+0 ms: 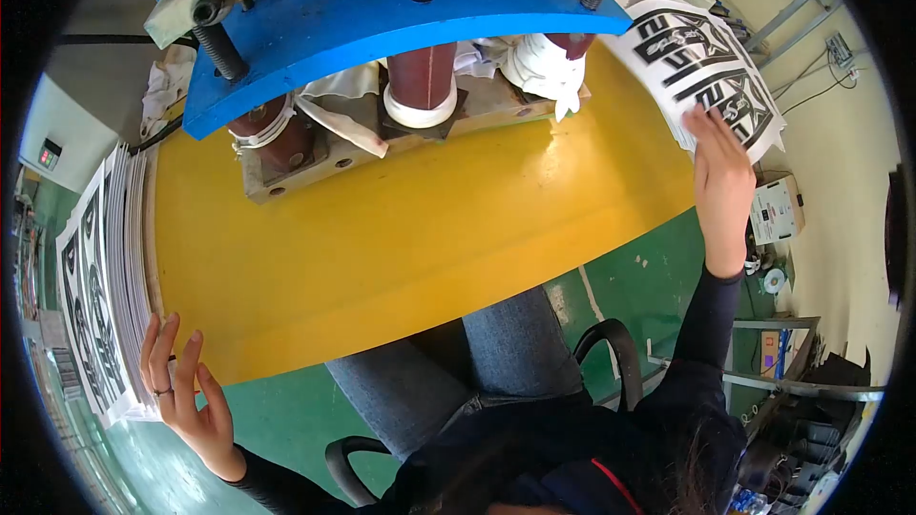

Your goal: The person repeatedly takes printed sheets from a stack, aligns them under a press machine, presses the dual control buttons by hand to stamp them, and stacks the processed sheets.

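My right hand (pixel 722 181) rests its stretched fingertips on the near edge of the printed sheets (pixel 739 86), stacked at the table's right end. These sheets are white with bold black lettering and patterns. The left edge of the top sheet looks slightly blurred. At the other end, my left hand (pixel 191 401) is open, fingers spread, with a ring on one finger. It is beside the near corner of a tall stack of printed sheets (pixel 100 277); whether the fingertips touch the stack I cannot tell.
A yellow tabletop (pixel 410 257) lies before me. Over its far side stands a press with a blue plate (pixel 410 19), protruding bolts (pixel 219 48) and dark red cylinders (pixel 420 76) wrapped in white cloth. They stand on a metal base (pixel 382 153). Chair armrests (pixel 615 353) flank my legs.
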### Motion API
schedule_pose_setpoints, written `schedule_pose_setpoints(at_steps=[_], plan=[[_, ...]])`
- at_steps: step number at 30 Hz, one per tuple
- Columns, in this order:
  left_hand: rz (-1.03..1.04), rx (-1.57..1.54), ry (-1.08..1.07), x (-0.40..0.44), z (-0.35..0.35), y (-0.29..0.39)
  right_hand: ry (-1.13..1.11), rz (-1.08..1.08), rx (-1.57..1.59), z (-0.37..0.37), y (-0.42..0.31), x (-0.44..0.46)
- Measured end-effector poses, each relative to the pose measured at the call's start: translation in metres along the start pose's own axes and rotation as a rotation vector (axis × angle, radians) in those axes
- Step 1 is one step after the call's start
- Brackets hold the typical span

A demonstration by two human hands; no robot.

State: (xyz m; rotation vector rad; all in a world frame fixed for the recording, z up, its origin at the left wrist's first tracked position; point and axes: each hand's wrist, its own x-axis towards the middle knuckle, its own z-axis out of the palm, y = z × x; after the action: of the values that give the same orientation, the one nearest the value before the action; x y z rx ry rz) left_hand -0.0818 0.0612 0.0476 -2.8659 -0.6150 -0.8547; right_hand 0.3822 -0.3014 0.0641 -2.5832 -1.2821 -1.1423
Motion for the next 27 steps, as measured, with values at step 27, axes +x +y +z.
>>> schedule_pose_setpoints(at_steps=[27], plan=[[-0.155, -0.167, -0.243, 0.059, 0.070, 0.062, -0.368, 0.083, 0.774, 0.006, -0.086, -0.002]])
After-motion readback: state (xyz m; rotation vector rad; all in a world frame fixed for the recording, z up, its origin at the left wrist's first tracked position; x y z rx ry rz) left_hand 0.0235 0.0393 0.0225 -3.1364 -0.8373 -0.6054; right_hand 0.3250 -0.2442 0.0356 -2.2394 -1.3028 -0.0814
